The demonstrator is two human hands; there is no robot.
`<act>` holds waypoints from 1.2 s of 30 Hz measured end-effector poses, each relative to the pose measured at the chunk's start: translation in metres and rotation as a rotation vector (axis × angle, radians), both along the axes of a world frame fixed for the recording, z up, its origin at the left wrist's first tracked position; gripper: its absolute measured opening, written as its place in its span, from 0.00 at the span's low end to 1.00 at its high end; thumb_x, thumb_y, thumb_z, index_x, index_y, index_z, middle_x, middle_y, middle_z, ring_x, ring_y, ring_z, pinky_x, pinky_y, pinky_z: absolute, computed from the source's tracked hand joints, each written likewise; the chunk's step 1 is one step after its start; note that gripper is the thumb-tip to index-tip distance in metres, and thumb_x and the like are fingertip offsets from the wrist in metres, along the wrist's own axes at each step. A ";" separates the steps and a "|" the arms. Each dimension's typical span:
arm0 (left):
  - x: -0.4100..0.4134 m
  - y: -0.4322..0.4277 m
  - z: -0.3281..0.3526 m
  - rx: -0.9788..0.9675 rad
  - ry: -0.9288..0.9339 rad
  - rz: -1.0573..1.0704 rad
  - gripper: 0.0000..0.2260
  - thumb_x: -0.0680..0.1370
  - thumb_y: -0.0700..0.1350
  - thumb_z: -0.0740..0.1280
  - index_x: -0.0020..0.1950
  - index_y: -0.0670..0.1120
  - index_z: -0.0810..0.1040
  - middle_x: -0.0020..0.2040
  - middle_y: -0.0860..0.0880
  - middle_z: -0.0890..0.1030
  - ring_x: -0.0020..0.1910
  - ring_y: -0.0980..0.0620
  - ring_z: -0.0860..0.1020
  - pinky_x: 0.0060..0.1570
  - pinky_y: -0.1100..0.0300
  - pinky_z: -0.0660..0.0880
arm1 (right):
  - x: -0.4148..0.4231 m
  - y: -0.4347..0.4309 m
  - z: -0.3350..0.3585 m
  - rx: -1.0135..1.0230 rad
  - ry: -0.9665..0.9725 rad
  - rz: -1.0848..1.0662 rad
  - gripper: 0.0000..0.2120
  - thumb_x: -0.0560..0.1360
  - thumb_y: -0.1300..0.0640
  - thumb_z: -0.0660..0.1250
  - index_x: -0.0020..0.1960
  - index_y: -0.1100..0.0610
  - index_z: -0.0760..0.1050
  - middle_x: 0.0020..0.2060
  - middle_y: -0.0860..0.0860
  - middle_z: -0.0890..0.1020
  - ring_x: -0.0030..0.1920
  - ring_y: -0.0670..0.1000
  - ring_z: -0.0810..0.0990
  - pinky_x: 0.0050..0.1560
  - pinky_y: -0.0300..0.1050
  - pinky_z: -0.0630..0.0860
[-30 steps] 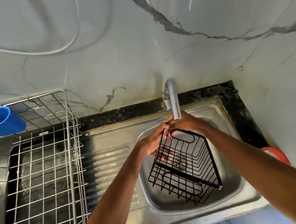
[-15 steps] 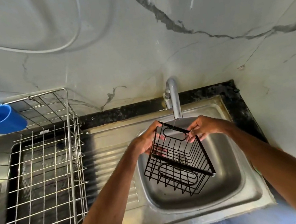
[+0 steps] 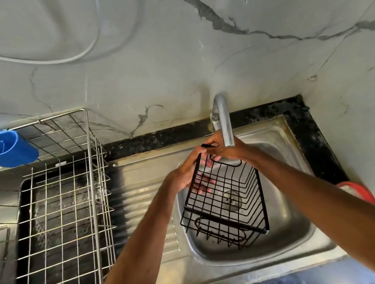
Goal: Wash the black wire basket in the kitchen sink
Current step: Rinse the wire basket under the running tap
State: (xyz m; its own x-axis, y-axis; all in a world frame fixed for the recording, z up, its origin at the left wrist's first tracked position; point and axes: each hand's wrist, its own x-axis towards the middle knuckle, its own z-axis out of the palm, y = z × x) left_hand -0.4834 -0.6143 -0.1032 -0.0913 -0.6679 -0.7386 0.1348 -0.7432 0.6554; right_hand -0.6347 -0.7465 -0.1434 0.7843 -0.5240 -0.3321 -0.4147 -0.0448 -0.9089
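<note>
Right hand (image 3: 228, 153) grips basket (image 3: 225, 209) beneath tap (image 3: 225, 121).

Right hand (image 3: 234, 151) partly behind tap (image 3: 224, 121)

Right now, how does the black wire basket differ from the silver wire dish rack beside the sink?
The black wire basket is black-coated; the silver wire dish rack is shiny metal. The basket is smaller, held tilted over the sink by the left hand and right hand; the rack is larger, standing upright, untouched. Both are open wire grids.
</note>
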 end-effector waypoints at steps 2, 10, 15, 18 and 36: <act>0.000 0.000 -0.006 0.010 0.022 0.002 0.27 0.82 0.70 0.54 0.68 0.52 0.75 0.67 0.41 0.76 0.54 0.40 0.85 0.53 0.37 0.83 | -0.003 -0.002 0.005 0.013 -0.023 0.031 0.13 0.75 0.59 0.75 0.56 0.66 0.80 0.45 0.60 0.85 0.43 0.56 0.86 0.42 0.50 0.83; -0.011 -0.018 -0.006 0.022 -0.083 -0.091 0.46 0.66 0.84 0.58 0.69 0.50 0.75 0.62 0.40 0.82 0.50 0.42 0.87 0.52 0.42 0.84 | -0.041 -0.016 0.004 -0.069 0.286 0.032 0.19 0.69 0.56 0.81 0.53 0.63 0.79 0.42 0.57 0.87 0.41 0.55 0.88 0.45 0.55 0.85; -0.012 -0.021 0.013 -0.109 -0.126 -0.096 0.28 0.85 0.66 0.49 0.82 0.56 0.60 0.79 0.38 0.65 0.49 0.53 0.76 0.29 0.64 0.80 | -0.063 -0.023 0.008 -0.071 0.361 0.104 0.12 0.69 0.56 0.81 0.46 0.62 0.84 0.39 0.54 0.88 0.40 0.53 0.88 0.49 0.55 0.85; -0.014 -0.023 0.019 -0.127 -0.150 -0.131 0.28 0.85 0.66 0.49 0.82 0.55 0.61 0.80 0.38 0.64 0.64 0.43 0.76 0.64 0.42 0.78 | -0.043 -0.011 0.015 -0.114 0.206 0.040 0.19 0.67 0.53 0.82 0.51 0.61 0.81 0.42 0.56 0.87 0.41 0.54 0.88 0.45 0.58 0.85; -0.001 -0.004 0.021 -0.092 -0.327 0.006 0.33 0.78 0.74 0.55 0.76 0.57 0.72 0.80 0.43 0.67 0.72 0.34 0.74 0.61 0.25 0.74 | -0.050 -0.003 0.007 0.190 0.369 -0.085 0.10 0.75 0.62 0.74 0.55 0.62 0.82 0.45 0.55 0.88 0.45 0.54 0.88 0.46 0.47 0.84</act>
